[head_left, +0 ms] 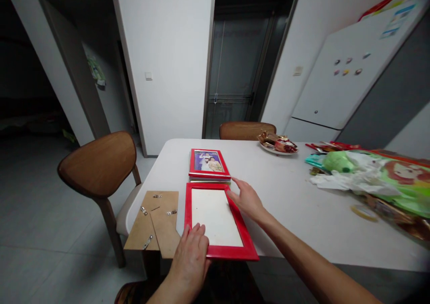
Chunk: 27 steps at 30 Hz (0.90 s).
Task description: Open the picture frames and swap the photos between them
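A red picture frame (249,237) with a blank white middle lies in front of me, its near side reaching the table's front edge. My left hand (192,255) grips its near left corner, fingers over the border and thumb hidden. At the far right corner, my right hand (247,200) holds the frame's side, the thumb on top and the index finger stretched toward the stack behind. That stack has another red picture frame (209,164) on top, with a photo of people in it. To the left lies a brown backing board (164,225) with metal clips and a stand leg.
On the white table (278,183) a plate (278,149) of items stands at the back. Bags, crumpled tissue (356,183) and a roll of tape (364,213) lie at the right. Wooden chairs (101,165) stand at the left and far side.
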Available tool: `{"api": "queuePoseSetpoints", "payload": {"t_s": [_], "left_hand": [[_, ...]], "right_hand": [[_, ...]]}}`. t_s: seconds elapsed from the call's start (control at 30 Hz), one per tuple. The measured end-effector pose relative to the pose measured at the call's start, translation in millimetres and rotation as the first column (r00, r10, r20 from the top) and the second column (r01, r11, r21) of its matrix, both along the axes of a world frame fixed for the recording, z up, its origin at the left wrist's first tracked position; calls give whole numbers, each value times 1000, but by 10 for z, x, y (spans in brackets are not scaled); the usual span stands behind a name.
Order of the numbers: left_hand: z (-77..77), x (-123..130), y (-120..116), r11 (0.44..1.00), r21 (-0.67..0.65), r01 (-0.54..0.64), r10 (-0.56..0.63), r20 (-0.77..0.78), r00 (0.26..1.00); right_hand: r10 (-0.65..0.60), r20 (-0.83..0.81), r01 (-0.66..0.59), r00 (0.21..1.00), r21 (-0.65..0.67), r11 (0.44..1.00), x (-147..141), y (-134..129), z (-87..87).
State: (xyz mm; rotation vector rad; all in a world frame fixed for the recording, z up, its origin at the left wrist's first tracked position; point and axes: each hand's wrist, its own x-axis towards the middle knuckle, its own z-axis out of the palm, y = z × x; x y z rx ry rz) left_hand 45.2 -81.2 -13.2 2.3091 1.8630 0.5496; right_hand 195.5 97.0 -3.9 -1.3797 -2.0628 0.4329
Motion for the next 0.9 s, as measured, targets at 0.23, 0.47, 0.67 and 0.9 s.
{"api": "queuePoseSetpoints", "payload": {"t_s": [0.23,0.47,0.67,0.9], "left_hand": [[-133,108,-92,989,145,33,-60,192,980],[186,195,-37,999,-43,-9,38,750,660],[540,327,202,984,64,-169,44,821,569],[469,-80,43,912,75,-403,155,847,508]], "right_hand": [[-135,-691,-498,710,-629,598,310,-689,74],[-147,-758,-486,636,-540,687,205,-835,603],[-130,-824,-545,552,-475,691,-29,-932,886],[-112,-681,-379,724,-528,760,221,-768,570]]}}
